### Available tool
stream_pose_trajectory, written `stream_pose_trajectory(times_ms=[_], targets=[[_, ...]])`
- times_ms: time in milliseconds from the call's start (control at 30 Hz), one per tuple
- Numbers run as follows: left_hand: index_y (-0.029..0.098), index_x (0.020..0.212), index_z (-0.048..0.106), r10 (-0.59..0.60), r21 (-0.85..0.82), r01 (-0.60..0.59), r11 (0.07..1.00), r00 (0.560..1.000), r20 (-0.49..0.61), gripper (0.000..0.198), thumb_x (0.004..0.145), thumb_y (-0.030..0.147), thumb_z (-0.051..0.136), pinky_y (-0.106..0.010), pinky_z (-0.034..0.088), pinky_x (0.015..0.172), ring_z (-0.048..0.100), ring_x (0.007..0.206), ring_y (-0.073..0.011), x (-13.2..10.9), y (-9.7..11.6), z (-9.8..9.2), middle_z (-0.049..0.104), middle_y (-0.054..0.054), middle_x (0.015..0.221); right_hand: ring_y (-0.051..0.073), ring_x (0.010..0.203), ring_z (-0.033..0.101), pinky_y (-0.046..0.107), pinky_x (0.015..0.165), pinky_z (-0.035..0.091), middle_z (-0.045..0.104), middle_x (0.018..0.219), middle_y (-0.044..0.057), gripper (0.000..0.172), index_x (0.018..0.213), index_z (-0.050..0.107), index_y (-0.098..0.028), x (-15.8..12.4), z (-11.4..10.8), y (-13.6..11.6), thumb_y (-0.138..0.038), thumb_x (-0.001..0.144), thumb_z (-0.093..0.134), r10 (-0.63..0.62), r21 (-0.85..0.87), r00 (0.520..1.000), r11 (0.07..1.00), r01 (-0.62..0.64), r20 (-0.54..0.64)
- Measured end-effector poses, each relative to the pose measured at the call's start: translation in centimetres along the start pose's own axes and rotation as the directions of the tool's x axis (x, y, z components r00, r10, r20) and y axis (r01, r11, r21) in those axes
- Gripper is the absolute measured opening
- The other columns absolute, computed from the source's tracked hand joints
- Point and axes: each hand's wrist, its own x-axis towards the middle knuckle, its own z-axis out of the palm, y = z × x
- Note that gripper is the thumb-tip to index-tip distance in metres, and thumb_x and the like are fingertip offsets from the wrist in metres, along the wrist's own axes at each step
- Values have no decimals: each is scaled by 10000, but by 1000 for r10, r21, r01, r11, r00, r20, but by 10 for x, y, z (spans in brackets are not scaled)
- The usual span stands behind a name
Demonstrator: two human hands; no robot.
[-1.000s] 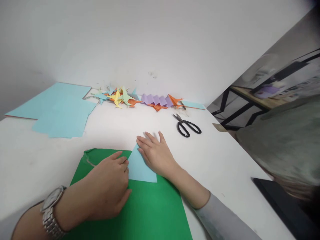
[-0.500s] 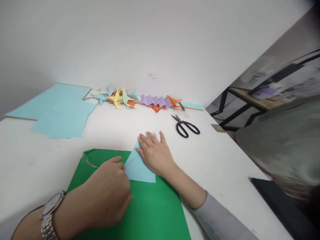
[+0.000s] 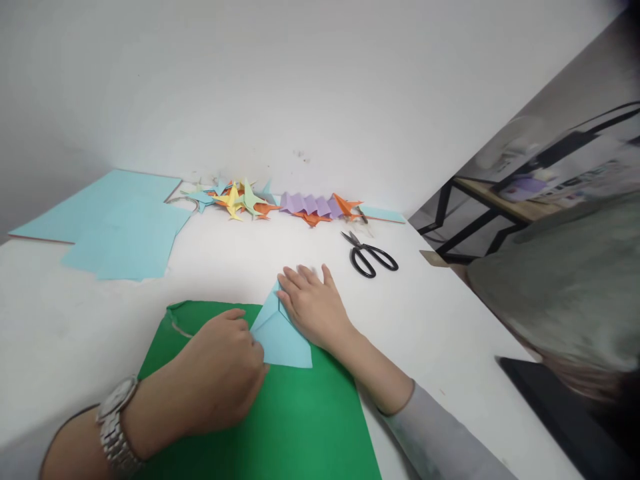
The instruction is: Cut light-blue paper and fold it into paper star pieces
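Light-blue folded paper triangle (image 3: 280, 340) lies on green paper sheet (image 3: 300, 427), front of white tabletop (image 3: 240, 253). R hand (image 3: 315, 310): fingers flat, pressing its right slope. L hand (image 3: 220, 373): fingers curled at left flap; pinch or not, cannot tell. Step, I judge: creasing. Next calls for aligned edges, firm press. Black scissors (image 3: 373, 257) beyond; bare white wall behind.

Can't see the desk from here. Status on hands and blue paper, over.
Left hand curled at left edge of blue paper. Right hand flat on its right side. Paper on green sheet. Scissors apart, beyond.
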Motion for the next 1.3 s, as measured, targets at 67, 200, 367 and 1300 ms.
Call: stream_pose_trajectory(times_ms=[67,200,367,1300], targets=[[143,799,632,-9,59,8,998,1000,23,245,811,120,389,-386,438,709,544,646,-197,6,-6,5,605,-70,657,287,1187,413,589,975,247,494,1312,61,376,1223,495,-198,-2,1,3,-312,935,282,13,31,1000,999,-14,25],[108,1096,557,-30,123,37,992,998,-64,308,857,161,371,-420,427,826,548,933,-251,14,-17,16,621,-133,991,285,1213,387,587,978,238,454,1347,55,380,1257,459,-209,-6,3,5,-300,930,290,23,65,999,998,-26,42],[122,1138,537,-6,71,15,997,992,-129,332,881,271,388,-435,361,970,468,1137,-260,14,-23,28,547,-134,1217,274,1193,402,525,976,264,508,1287,96,357,1206,504,-180,-9,-1,5,-305,904,360,47,88,999,995,-48,8],[75,1195,510,32,-33,-32,999,999,-18,438,875,352,396,-425,341,1030,409,1216,-284,14,-27,29,490,-161,1291,164,703,600,267,652,477,617,798,49,163,894,690,-181,-22,-20,-8,-158,768,589,165,453,974,864,-218,154]])
